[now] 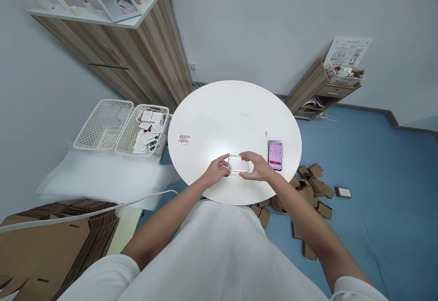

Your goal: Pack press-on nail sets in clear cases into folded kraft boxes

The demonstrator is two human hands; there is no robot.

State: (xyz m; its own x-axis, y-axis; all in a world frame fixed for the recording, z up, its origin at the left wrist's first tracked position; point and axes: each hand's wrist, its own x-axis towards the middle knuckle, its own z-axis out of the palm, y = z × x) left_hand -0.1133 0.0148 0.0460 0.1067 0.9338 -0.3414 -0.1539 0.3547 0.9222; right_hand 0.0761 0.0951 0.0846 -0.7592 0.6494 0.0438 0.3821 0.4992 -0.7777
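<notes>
A small clear plastic box (238,164) is held between both hands just over the near part of the round white table (226,109). My left hand (217,170) grips its left end with the fingertips. On the right end, the thumb and fingers of my right hand (257,166) pinch the box along its near and far edges. Whether anything lies inside the box I cannot tell. To the right of my right hand lies a phone (275,155) with a pink screen. Farther left on the table is a small card of press-on nails (184,139).
Left of the table stand two white baskets, one with clear plastic (102,125), one with many cards (150,129). Flat cardboard (51,246) is stacked at lower left. Small brown boxes (313,187) litter the blue floor at right. A wooden cabinet (160,50) stands behind.
</notes>
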